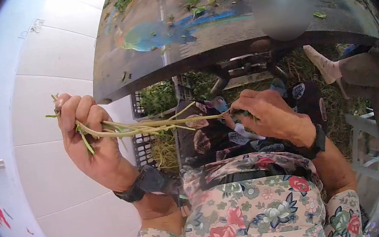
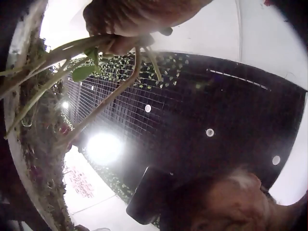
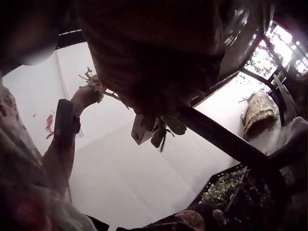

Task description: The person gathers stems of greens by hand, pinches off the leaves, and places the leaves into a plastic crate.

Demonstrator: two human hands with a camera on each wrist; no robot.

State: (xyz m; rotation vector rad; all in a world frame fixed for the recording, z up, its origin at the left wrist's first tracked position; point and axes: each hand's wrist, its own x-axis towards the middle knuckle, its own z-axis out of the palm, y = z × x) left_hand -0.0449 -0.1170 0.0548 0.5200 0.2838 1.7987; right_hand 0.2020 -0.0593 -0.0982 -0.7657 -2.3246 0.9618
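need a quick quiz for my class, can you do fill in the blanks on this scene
The left hand and the right hand hold one bunch of thin ___ between them.
The band on the left wrist is ___.
The garment bears a ___ print.
Missing: stems; black; floral.

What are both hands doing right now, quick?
Left hand: closed, grip round the green stems.
Right hand: closed, pinching the stems' other end.
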